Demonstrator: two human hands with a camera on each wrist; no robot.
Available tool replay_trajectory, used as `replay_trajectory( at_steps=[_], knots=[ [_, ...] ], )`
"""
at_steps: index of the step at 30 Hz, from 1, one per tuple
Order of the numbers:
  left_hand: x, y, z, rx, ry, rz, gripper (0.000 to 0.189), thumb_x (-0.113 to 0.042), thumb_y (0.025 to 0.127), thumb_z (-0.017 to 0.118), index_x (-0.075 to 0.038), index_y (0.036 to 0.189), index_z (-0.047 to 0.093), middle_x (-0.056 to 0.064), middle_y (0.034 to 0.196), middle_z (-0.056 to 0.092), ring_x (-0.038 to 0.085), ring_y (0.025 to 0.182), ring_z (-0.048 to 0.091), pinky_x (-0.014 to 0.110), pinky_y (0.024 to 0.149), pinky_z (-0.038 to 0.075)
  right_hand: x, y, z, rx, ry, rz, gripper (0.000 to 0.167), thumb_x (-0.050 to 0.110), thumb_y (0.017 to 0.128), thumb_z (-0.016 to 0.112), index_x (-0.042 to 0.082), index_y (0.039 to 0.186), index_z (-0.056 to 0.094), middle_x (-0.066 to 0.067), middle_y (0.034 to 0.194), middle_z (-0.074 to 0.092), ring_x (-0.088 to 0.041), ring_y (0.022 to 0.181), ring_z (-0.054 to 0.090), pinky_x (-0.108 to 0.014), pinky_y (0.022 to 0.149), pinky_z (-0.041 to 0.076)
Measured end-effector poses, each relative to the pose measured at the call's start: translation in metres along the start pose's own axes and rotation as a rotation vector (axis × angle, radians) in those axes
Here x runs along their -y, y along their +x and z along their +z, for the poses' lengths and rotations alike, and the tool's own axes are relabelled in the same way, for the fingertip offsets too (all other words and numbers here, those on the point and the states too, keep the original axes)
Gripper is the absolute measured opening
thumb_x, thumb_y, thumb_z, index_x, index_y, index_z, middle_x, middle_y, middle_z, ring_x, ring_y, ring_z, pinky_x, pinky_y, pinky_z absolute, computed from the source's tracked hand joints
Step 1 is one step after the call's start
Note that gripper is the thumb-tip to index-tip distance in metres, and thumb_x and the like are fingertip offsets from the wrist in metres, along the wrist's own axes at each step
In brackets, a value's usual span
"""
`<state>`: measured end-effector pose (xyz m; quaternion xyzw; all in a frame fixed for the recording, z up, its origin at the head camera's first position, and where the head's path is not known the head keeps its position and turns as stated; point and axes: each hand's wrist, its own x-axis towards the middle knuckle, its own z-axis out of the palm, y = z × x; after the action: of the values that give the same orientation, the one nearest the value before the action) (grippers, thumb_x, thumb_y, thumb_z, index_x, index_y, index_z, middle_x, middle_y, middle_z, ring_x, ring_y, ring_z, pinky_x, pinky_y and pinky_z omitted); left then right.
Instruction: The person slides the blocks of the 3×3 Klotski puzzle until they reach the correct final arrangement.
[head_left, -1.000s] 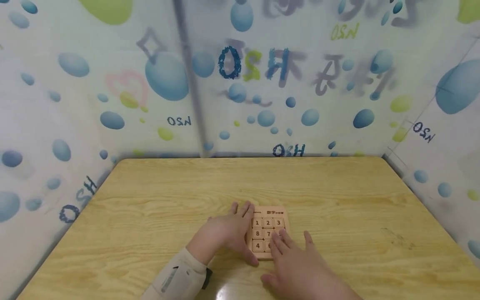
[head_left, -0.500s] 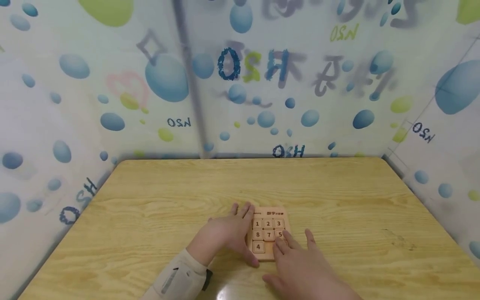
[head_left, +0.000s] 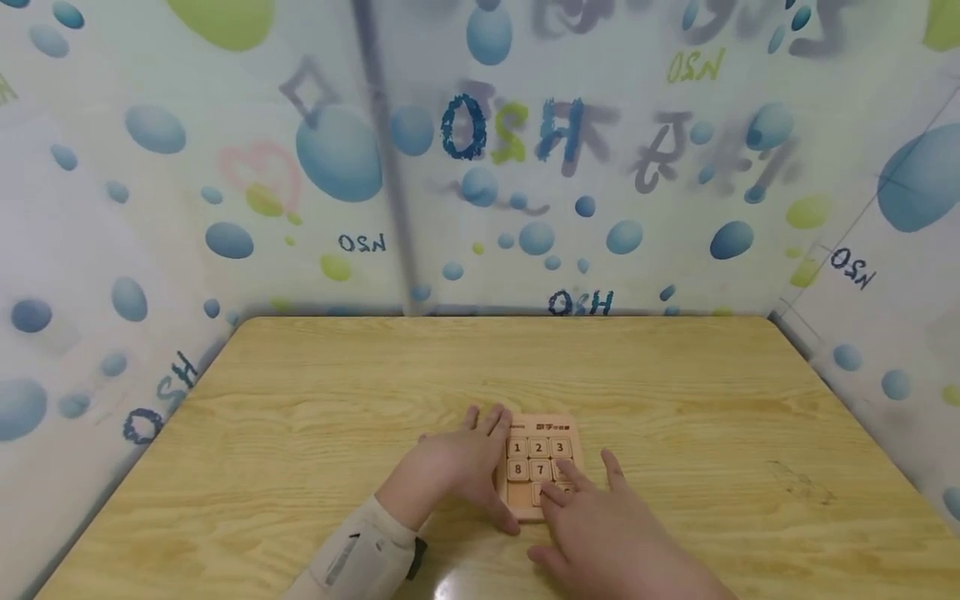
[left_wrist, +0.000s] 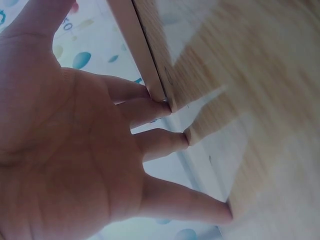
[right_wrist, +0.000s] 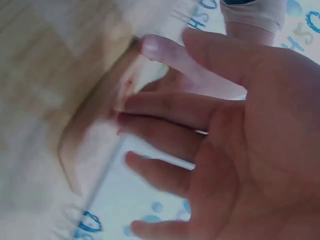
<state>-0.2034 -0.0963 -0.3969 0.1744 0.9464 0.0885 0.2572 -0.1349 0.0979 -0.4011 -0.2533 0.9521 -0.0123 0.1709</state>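
A wooden number slide puzzle (head_left: 558,419) lies flat on the table, with square tiles 1, 2 and 3 in its top row and 8 and 7 below. Its lower-left cell is bare. My left hand (head_left: 453,467) rests along the puzzle's left side, thumb near the bottom corner; the left wrist view shows its fingers extended, fingertips at the puzzle's edge (left_wrist: 131,42) and on the table. My right hand (head_left: 600,525) touches the lower-right tiles with outstretched fingertips, hiding the middle-right tile and part of the bottom row. In the right wrist view its fingers (right_wrist: 165,107) reach over the puzzle.
The light wood-grain table (head_left: 337,375) extends around the puzzle on all sides. Walls (head_left: 480,233) with printed blue and green drops stand behind it and at both sides. A pale cuff with a device (head_left: 360,546) covers the left wrist.
The 6 tile slid right first, opening a gap in the bottom middle. Then the 4 tile slid right into it, leaving the lower-left cell bare. My left hand stayed put.
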Motion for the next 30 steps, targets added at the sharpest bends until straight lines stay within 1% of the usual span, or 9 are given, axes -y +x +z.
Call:
replay_trajectory(
  at_steps=[5,7,10,13,18,20,22,27,30],
  knots=[
    [0.001,0.0,-0.001,0.007,-0.018,-0.017,0.146,-0.072,0.064,0.093,-0.017,0.173,0.013,0.001,0.182,0.008,0.034,0.169,0.007,0.093,0.11,0.026,0.005,0.005,-0.001,-0.076,0.068,-0.097,0.073,0.06,0.103,0.057,0.013,0.159,0.052,-0.001,0.17,0.044,-0.031,0.163,0.033,-0.08,0.125,0.02],
    [0.002,-0.001,-0.002,0.005,-0.027,-0.023,0.146,-0.071,0.064,0.094,-0.018,0.173,0.013,0.0,0.182,0.008,0.034,0.169,0.007,0.092,0.111,0.025,0.005,0.006,-0.002,-0.063,0.082,-0.118,0.072,0.06,0.102,0.058,0.014,0.158,0.053,-0.001,0.169,0.045,-0.031,0.163,0.032,-0.081,0.124,0.022],
    [0.002,-0.001,-0.001,0.003,-0.025,-0.023,0.146,-0.071,0.063,0.094,-0.017,0.173,0.013,0.001,0.182,0.009,0.034,0.169,0.008,0.092,0.111,0.026,0.003,0.003,-0.005,0.025,0.116,-0.129,0.07,0.063,0.1,0.061,0.019,0.155,0.058,0.003,0.166,0.05,-0.029,0.163,0.034,-0.08,0.124,0.024],
    [0.002,-0.001,0.0,-0.002,-0.019,-0.019,0.147,-0.07,0.063,0.094,-0.017,0.173,0.014,0.002,0.182,0.009,0.035,0.169,0.009,0.092,0.111,0.026,0.001,-0.001,-0.008,0.08,0.135,-0.104,0.074,0.067,0.099,0.061,0.02,0.155,0.057,0.003,0.166,0.049,-0.029,0.163,0.034,-0.079,0.124,0.024],
    [0.0,0.0,0.0,-0.006,-0.019,-0.02,0.147,-0.07,0.062,0.095,-0.017,0.173,0.014,0.001,0.182,0.008,0.034,0.169,0.008,0.091,0.112,0.025,0.003,-0.001,-0.006,-0.021,0.101,0.043,0.078,0.063,0.101,0.059,0.008,0.156,0.054,-0.008,0.168,0.046,-0.032,0.163,0.034,-0.078,0.127,0.018],
    [0.0,0.001,-0.001,-0.003,-0.018,-0.016,0.147,-0.07,0.063,0.094,-0.017,0.173,0.013,0.001,0.182,0.008,0.034,0.169,0.008,0.092,0.112,0.025,0.006,0.002,-0.002,-0.046,0.101,0.082,0.078,0.062,0.101,0.06,0.006,0.154,0.055,-0.01,0.168,0.046,-0.033,0.163,0.033,-0.079,0.127,0.015],
    [0.0,0.001,-0.001,0.002,-0.016,-0.015,0.147,-0.071,0.063,0.094,-0.017,0.173,0.013,0.001,0.182,0.007,0.034,0.169,0.007,0.092,0.112,0.024,0.01,0.006,0.003,-0.045,0.116,0.079,0.078,0.062,0.101,0.06,0.006,0.155,0.055,-0.011,0.169,0.044,-0.034,0.162,0.033,-0.08,0.126,0.015],
    [0.0,0.002,0.0,0.009,-0.012,-0.023,0.146,-0.071,0.063,0.094,-0.018,0.173,0.013,0.0,0.182,0.008,0.033,0.169,0.008,0.093,0.111,0.025,0.018,0.012,0.013,-0.077,0.116,-0.003,0.079,0.063,0.102,0.056,0.008,0.157,0.052,-0.01,0.171,0.041,-0.036,0.162,0.034,-0.083,0.123,0.019],
    [-0.001,0.003,0.001,0.003,-0.012,-0.016,0.146,-0.071,0.063,0.093,-0.018,0.173,0.013,0.0,0.182,0.008,0.033,0.169,0.008,0.093,0.11,0.025,0.014,0.008,0.013,-0.049,0.099,0.012,0.08,0.065,0.099,0.059,0.01,0.157,0.054,-0.007,0.169,0.045,-0.035,0.162,0.033,-0.083,0.123,0.02]
  ],
)
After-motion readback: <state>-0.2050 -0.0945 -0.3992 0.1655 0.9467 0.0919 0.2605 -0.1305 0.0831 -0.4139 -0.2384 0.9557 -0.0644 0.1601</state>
